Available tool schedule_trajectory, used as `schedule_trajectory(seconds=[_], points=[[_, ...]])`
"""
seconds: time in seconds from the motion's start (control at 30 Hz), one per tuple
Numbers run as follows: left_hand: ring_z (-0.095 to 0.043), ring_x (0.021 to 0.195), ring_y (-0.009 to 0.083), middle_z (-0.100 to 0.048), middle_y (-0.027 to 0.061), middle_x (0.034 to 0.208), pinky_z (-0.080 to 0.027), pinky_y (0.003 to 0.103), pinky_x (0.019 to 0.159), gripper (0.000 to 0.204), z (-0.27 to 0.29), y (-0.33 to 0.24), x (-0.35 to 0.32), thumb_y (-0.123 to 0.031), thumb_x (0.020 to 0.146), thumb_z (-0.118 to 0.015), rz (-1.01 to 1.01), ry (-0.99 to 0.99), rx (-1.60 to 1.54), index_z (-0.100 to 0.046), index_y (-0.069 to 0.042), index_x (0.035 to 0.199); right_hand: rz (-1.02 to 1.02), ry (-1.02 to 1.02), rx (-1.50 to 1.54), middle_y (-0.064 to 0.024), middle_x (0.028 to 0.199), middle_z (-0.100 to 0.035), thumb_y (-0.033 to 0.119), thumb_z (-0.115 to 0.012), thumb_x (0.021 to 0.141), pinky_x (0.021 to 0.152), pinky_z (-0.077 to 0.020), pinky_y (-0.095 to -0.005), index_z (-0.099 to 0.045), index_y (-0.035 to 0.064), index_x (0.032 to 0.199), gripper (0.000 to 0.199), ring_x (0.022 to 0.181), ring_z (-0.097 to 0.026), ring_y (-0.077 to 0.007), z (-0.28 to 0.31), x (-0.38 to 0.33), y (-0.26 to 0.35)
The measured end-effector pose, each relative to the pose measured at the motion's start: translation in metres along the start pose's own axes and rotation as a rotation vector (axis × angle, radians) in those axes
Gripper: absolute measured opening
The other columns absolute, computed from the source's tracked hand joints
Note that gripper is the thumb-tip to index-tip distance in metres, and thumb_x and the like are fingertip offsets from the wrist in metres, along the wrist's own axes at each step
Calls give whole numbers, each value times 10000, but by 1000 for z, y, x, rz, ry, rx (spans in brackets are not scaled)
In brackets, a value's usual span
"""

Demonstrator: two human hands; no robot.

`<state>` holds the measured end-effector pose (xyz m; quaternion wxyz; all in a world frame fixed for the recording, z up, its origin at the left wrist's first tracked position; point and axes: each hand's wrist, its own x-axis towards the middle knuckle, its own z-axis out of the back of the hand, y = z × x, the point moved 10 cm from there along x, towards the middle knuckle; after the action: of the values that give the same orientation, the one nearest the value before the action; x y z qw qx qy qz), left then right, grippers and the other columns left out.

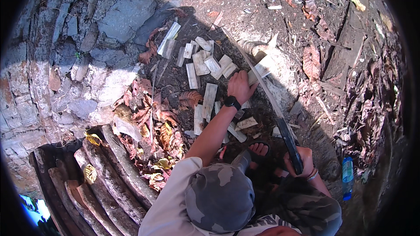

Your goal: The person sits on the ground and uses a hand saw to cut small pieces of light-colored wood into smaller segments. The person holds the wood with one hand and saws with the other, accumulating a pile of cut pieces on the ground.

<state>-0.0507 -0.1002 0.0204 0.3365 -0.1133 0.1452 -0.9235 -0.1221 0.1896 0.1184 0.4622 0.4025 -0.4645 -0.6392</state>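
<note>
My left hand [240, 88], a dark watch on its wrist, is closed around the near end of a pale split wood piece [262, 67]. The piece leans toward a large light-coloured wood block [284, 83] lit by the sun. In my right hand [302, 162] is the black handle of a machete [265, 88]. Its long blade points up and to the left, passing across the wood piece in the picture; whether it touches is unclear. Several short cut wood pieces [201, 62] lie scattered just left of my left hand. More of them [210, 100] lie nearer to me.
A stone wall [127, 17] runs along the left. Stacked logs [109, 179] lie at the lower left beside dry leaves [166, 137]. To the right, a blue plastic bottle [347, 177] lies on the soil. My sandalled foot [259, 148] is close to the wood pieces.
</note>
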Motion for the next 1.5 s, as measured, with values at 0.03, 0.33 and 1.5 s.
schedule_trajectory(seconds=[0.03, 0.33, 1.5], points=[[-583, 841, 346, -575, 144, 885, -491, 459, 713, 430, 0, -1, -1, -292, 751, -792, -9, -13, 9, -513, -21, 934, 3, 8, -6, -108, 591, -556, 130, -723, 694, 520, -495, -368, -601, 48, 760, 161, 528, -610, -323, 0, 1, 2], [-584, 855, 345, -574, 145, 884, -488, 458, 729, 427, 1, -1, 0, -311, 770, -781, -5, -11, 0, -514, -18, 932, -27, 14, -30, -88, 594, -562, 129, -719, 695, 517, -479, -333, -576, 63, 720, 159, 523, -602, -278, 6, 20, 7], [-585, 850, 354, -578, 144, 867, -486, 465, 720, 437, -3, -5, -1, -285, 741, -801, 0, -6, 50, -509, -20, 933, -2, 1, 25, -82, 603, -557, 120, -706, 681, 513, -467, -338, -575, 88, 719, 140, 512, -583, -271, 3, 30, 17]])
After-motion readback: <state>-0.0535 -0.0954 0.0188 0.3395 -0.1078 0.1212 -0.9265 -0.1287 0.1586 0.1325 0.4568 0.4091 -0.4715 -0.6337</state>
